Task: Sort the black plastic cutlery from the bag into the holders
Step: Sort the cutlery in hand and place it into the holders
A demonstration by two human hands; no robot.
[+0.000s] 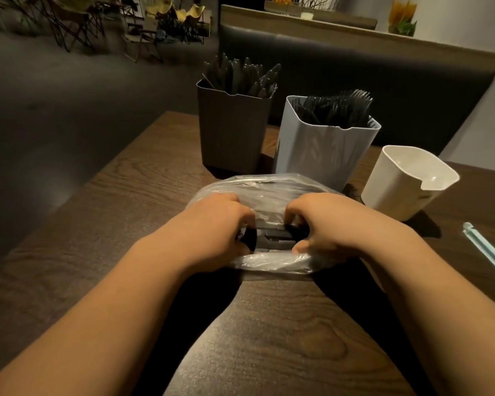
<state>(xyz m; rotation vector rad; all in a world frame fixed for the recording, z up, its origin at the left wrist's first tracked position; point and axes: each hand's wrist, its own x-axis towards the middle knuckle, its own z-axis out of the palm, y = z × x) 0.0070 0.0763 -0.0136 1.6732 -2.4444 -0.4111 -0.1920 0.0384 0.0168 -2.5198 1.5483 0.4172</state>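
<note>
A clear plastic bag lies on the wooden table, with black cutlery showing through its mouth. My left hand grips the bag's opening on the left and my right hand grips it on the right, fingers curled into the plastic. Behind the bag stand three holders. The dark grey holder carries black knives or spoons, the light blue holder is full of black forks, and the white holder at the right looks empty.
A pale blue straw-like stick lies on the table at the right edge. A dark padded bench back runs behind the table. Folding chairs stand on the floor far left.
</note>
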